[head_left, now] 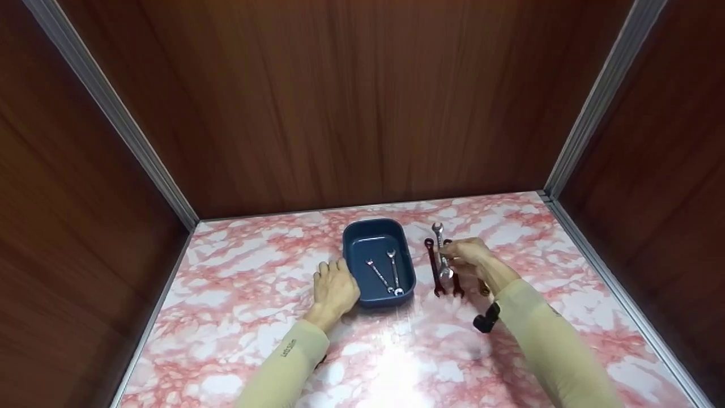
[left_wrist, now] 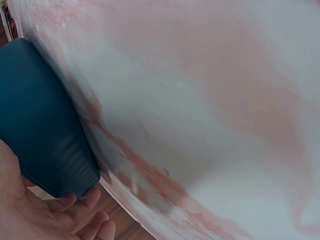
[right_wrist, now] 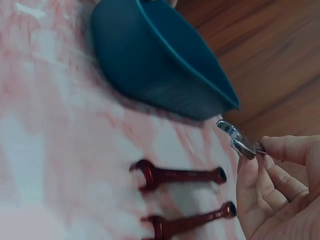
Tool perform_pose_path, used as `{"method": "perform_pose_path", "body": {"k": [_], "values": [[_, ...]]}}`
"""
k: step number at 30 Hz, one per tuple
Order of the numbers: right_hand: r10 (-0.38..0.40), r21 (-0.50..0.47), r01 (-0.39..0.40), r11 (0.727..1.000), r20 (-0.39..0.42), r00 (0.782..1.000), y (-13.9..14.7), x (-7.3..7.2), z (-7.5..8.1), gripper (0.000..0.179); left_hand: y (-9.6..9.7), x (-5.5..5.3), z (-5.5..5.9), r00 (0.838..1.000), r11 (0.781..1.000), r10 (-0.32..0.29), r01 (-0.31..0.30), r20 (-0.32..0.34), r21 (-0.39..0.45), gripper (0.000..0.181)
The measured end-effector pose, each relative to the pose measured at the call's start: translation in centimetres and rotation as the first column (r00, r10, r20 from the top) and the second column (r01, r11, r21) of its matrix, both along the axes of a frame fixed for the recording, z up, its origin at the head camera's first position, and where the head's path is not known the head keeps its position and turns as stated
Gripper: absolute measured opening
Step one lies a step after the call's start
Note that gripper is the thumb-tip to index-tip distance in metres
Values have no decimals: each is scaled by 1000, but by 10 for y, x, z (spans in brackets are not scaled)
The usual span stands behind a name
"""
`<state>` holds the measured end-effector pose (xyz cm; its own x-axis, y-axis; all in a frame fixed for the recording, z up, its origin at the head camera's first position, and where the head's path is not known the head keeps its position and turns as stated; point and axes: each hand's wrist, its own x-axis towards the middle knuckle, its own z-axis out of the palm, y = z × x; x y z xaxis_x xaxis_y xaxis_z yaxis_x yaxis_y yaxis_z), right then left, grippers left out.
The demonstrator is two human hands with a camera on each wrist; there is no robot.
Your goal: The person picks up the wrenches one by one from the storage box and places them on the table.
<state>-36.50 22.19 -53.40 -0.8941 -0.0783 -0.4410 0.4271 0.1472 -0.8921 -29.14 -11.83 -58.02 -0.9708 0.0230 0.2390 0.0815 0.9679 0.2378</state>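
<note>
My right hand (head_left: 473,254) pinches a silver wrench (head_left: 439,230) between thumb and fingers, above the table to the right of a blue box (head_left: 368,247). The open end of this wrench (right_wrist: 241,145) shows close up in the right wrist view. Two silver wrenches (head_left: 380,276) (head_left: 395,269) lie on the floor of the box, their near ends close together. With its fingers bent at the box's left rim, my left hand (head_left: 335,288) grips the box; the left wrist view shows the fingertips against its outer wall (left_wrist: 47,115).
Below the right hand, two dark red wrenches (head_left: 434,269) (head_left: 457,288) lie side by side on the red-and-white marbled table (head_left: 249,283). A gold-coloured piece (head_left: 483,289) shows partly beneath the right wrist. Brown wood panels (head_left: 362,102) with metal edging enclose the table's back and sides.
</note>
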Motion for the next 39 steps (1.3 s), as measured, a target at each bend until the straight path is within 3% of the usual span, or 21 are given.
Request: {"method": "perform_pose_path", "body": {"k": [8,13,21,25,29,36,39], "values": [[-30,30,30,999,12,999,28,1,-8,32,0,0,3,1000,1000,6,-7,30,15,34],[-94,10,94,996,41,995,41,2,-16,25,-1,0,2,1000,1000,7,-7,17,4,34],[-126,-32,128,991,63,990,63,6,-21,15,-1,0,2,1000,1000,3,-3,13,26,33],[-111,91,109,990,18,994,74,7,-22,5,-1,1,3,1000,999,0,-1,18,38,33],[-90,244,98,965,-42,995,86,6,-25,4,0,0,2,1000,1000,-2,2,17,26,34],[-133,179,130,975,5,991,100,10,-28,7,0,0,0,1000,1000,5,-5,19,7,34],[-140,200,139,970,-10,990,106,13,-30,5,0,-1,0,1000,1000,5,-5,16,4,34]]}}
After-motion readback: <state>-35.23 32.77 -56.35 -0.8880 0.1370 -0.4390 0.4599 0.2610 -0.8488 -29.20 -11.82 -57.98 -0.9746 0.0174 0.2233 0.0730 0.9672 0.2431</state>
